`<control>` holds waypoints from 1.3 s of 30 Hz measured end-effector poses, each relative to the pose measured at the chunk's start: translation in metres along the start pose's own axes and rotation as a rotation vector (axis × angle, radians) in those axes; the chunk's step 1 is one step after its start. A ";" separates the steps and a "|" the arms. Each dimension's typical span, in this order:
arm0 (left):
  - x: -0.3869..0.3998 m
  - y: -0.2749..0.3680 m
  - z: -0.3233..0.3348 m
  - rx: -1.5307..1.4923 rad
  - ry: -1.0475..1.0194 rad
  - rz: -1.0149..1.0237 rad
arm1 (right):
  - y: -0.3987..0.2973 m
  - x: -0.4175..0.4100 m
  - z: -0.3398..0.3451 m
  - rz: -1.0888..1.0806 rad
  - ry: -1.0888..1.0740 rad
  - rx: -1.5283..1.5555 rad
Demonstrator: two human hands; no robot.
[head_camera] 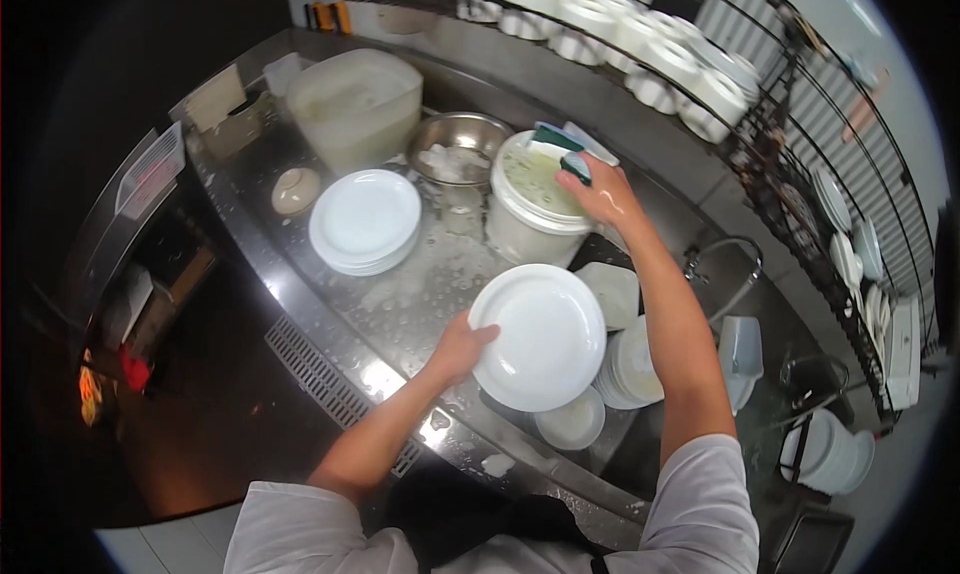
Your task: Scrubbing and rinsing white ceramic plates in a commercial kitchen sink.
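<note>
My left hand [459, 349] grips the left rim of a white plate [538, 337], thumb on its upper face. Over the right side of a white plastic bucket [536, 232], my right hand [600, 191] holds a green scrubbing sponge [576, 167]. Cloudy, greenish liquid fills the bucket. Another green pad [556, 137] rests at its back rim. A stack of white plates [365, 221] stands left on the wet steel counter [405, 296]. Beyond it, a steel bowl [459, 135] contains something whitish. Beneath and right of the held plate are a small round dish [571, 422] and more stacked plates [622, 371].
A large translucent tub [356, 112] of liquid stands at the back left, near an upturned small bowl [295, 191]. A curved faucet [750, 259] rises on the right. White cups [592, 22] line the wire rack above. A slotted drain cover [319, 371] edges the counter.
</note>
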State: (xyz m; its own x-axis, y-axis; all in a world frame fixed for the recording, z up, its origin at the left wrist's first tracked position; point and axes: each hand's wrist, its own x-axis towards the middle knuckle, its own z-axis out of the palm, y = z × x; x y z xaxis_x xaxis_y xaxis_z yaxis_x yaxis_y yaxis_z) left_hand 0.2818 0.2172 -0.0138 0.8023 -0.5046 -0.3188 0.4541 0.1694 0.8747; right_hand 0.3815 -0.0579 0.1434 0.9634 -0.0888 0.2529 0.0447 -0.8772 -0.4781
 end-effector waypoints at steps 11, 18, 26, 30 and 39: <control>0.006 -0.034 -0.144 -0.371 0.364 -0.053 | -0.069 0.025 0.081 0.145 0.393 0.141; 0.040 -0.031 -0.106 -0.494 0.271 -0.021 | 0.003 -0.087 0.243 0.094 0.161 0.042; 0.053 -0.049 -0.114 -0.473 0.535 0.032 | -0.067 -0.153 0.265 -0.288 -0.187 0.042; 0.053 -0.048 -0.104 -0.383 0.469 0.020 | -0.032 -0.120 0.236 -0.118 -0.089 -0.327; 0.044 -0.036 -0.107 -0.287 0.571 0.102 | -0.084 -0.186 0.235 -0.255 -0.277 -0.038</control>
State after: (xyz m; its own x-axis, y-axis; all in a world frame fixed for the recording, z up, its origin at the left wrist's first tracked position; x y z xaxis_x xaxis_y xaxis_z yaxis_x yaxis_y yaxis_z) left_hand 0.3428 0.2796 -0.0982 0.8908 0.0430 -0.4523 0.3863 0.4523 0.8038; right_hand 0.2604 0.1433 -0.0615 0.9578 0.2612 0.1199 0.2874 -0.8718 -0.3966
